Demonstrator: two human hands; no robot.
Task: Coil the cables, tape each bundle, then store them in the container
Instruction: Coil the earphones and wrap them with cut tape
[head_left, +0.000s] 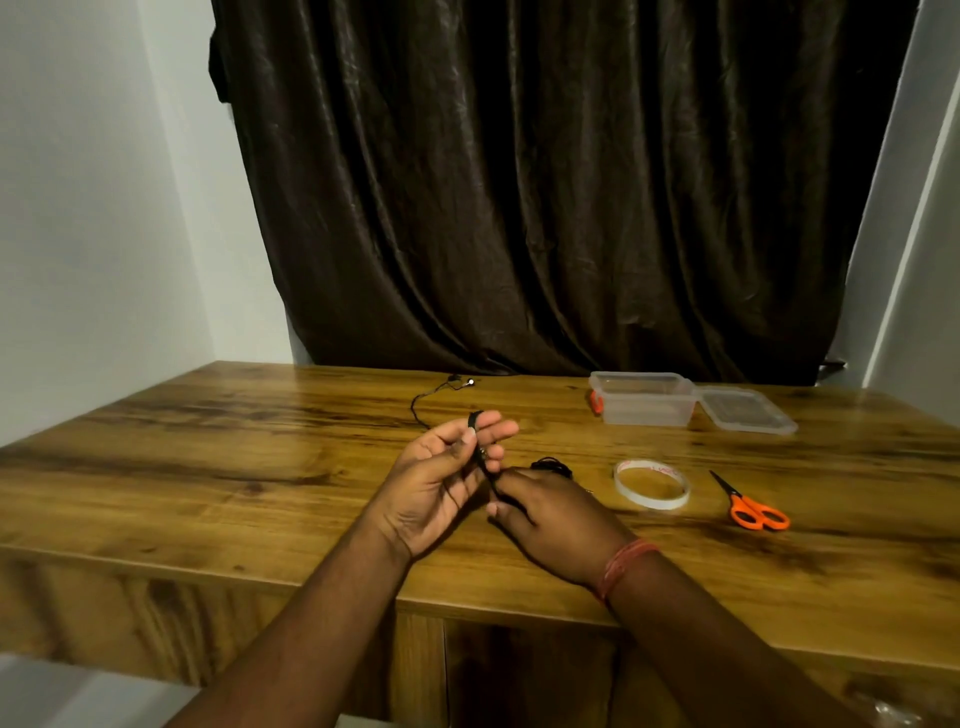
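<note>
My left hand (441, 483) is raised palm-up over the table (208, 467), its fingers loosely curled around a small coil of thin black cable (477, 431) wound about them, the thumb pressing on the strands. My right hand (550, 512) sits just beside it, knuckles up, pinching the cable's lower run between thumb and fingertips; a red thread band (623, 564) circles that wrist. Beyond my left fingers the loose cable tail (423, 402) trails away across the wood to its earbud end (462, 383) near the far edge. Just past my right knuckles lies another dark cable bundle (553, 465). Further right of that hand sits the tape roll (652, 483), flat on the table, then the orange-handled scissors (750, 506). Beyond those, toward the dark curtain (545, 182), stands the open clear container (644, 400), with its lid (748, 410) lying against its right side.
</note>
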